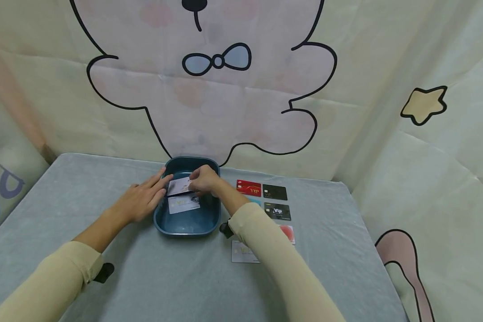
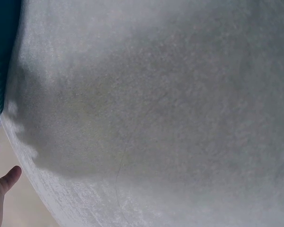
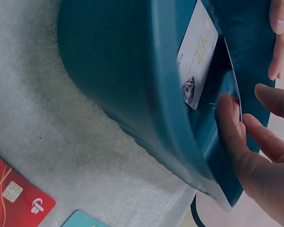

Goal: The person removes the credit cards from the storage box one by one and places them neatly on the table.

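Observation:
A blue plastic bin [image 1: 187, 233] stands on the cloth-covered table. My right hand [image 1: 206, 180] reaches into it and pinches a pale card [image 1: 178, 186] by its right end. In the right wrist view this card [image 3: 233, 71] shows nearly edge-on between thumb and fingers. Just below it in the head view, a silver VIP card [image 1: 183, 204] lies inside the bin. The left hand [image 1: 140, 200] rests on the bin's left rim with its fingers extended. Only part of that hand [image 2: 2, 187] enters the left wrist view, at the lower left edge.
Right of the bin lie a red card [image 1: 248, 188], a black card [image 1: 275, 192], a dark Vip card [image 1: 277, 211] and a silver card [image 1: 243, 252]. A blue card [image 1: 256, 201] and a pinkish card [image 1: 288, 233] are partly hidden by the right arm. A printed curtain hangs behind.

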Demonstrator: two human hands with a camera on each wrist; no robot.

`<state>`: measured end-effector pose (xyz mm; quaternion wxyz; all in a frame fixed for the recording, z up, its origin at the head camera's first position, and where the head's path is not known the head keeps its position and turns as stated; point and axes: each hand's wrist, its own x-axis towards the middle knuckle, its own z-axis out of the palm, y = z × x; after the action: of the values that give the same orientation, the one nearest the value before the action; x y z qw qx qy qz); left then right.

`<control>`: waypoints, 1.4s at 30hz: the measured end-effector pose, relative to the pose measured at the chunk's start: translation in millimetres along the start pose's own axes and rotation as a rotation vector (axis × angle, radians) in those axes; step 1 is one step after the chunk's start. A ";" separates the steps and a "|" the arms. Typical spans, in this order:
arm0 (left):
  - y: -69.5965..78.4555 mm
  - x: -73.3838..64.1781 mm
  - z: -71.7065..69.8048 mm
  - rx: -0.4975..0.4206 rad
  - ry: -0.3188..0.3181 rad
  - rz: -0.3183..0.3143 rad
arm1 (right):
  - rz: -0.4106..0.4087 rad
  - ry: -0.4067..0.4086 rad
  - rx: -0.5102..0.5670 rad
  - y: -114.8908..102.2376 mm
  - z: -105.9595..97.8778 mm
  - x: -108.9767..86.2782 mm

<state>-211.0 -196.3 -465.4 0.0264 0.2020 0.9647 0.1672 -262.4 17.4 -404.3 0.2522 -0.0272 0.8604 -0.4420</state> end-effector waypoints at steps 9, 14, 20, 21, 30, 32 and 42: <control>2.4 -0.8 0.2 0.009 0.027 0.020 | -0.059 -0.070 0.082 1.6 0.5 2.3; 4.5 -1.6 -1.0 0.002 0.035 0.024 | -0.094 -0.066 0.052 2.9 -0.4 2.4; 6.5 -0.7 -1.5 -0.002 0.016 0.016 | -0.129 -0.043 0.011 5.7 -5.5 1.3; 6.4 -0.8 -1.6 -0.003 0.013 0.018 | -0.141 -0.039 -0.005 5.9 -7.2 1.0; 3.3 -0.5 -2.4 -0.003 0.018 0.024 | -0.214 -0.024 -0.041 11.4 -26.9 -7.0; 3.3 0.1 -2.6 -0.002 0.013 0.020 | -0.229 -0.039 -0.034 13.1 -32.0 -10.9; 4.2 -1.8 -2.6 0.018 0.010 0.011 | -0.340 -0.084 -0.054 29.5 -56.2 -40.6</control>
<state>-208.1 -194.2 -461.6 0.0191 0.2065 0.9651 0.1598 -247.6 88.2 -383.4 0.2087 -0.1978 0.8437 -0.4533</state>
